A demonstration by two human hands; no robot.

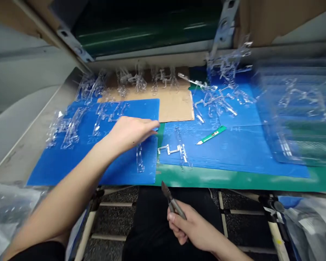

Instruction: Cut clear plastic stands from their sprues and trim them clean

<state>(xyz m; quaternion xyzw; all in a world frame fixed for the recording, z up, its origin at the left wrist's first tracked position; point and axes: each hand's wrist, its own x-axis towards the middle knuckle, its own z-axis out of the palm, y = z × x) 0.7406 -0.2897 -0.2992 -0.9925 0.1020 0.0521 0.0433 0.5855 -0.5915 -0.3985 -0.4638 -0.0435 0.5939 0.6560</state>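
Note:
My right hand (186, 224) is closed around the handles of a pair of nippers (176, 206), whose dark jaws point up toward the table's front edge. Over the blue sheet on the left reaches my left hand (134, 132), fingers drawn together and pointing right. What they hold, if anything, is hidden. Just beneath that hand a narrow clear plastic piece (140, 161) shows, its upper end covered. Right of it lies a clear plastic part with a stepped runner (170, 149). A green craft knife (211, 135) rests farther right with its blade toward the left.
Clear plastic parts (73, 127) lie on the left blue sheet (49, 168). More stand along the cardboard (176, 107), and a tangled pile (217, 98) sits behind the knife. A large clear tray (301, 141) occupies the right. Above the back edge hangs a dark green roller (152, 36).

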